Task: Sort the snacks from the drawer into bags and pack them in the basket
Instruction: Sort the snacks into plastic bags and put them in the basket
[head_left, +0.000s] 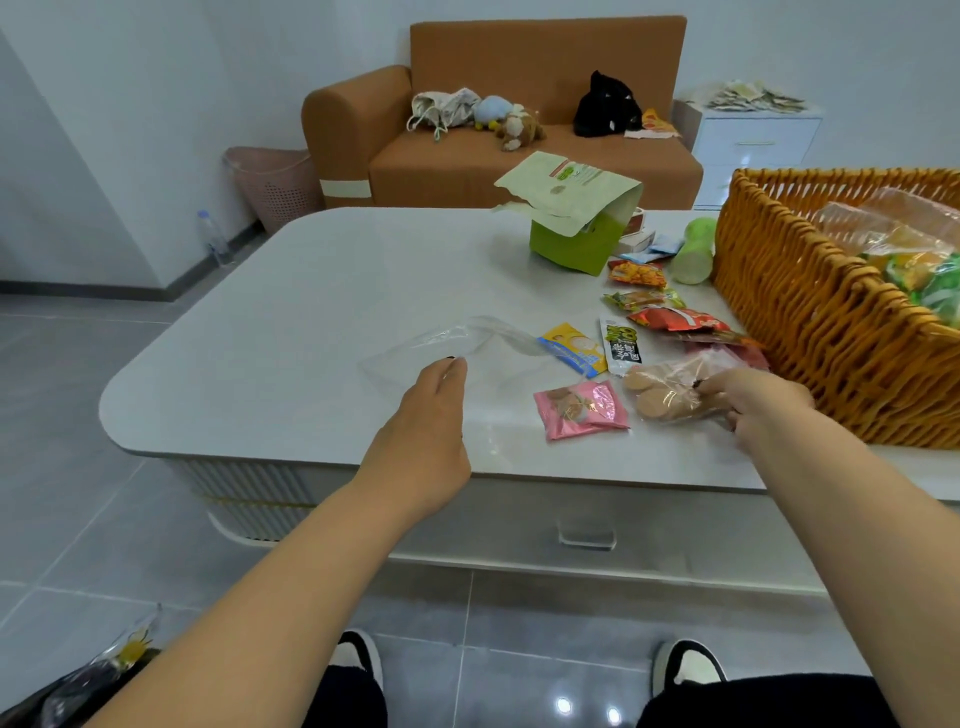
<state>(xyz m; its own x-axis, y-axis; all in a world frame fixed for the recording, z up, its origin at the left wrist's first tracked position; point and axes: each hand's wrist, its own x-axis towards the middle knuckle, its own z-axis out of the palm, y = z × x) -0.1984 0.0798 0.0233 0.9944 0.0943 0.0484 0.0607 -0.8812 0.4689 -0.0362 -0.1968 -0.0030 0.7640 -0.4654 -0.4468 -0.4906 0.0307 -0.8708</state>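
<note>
A clear empty plastic bag (467, 345) lies flat on the white table (291, 312). My left hand (423, 431) reaches over the table's front edge, and its fingertips touch the bag's near side. My right hand (753, 402) pinches a clear pack of round brown biscuits (662, 395) lying on the table. Loose snacks lie nearby: a pink packet (582, 410), a yellow-blue packet (571, 348), a black-and-white sachet (621, 345) and red packets (680, 319). The woven orange basket (810, 322) at the right holds filled clear bags.
A green box with a pale paper pouch (576, 218) stands at the table's far side, next to a green cup (693, 252) and small packets. A closed drawer handle (587, 538) shows under the tabletop. Behind are a brown sofa (467, 156) and a pink bin (280, 182).
</note>
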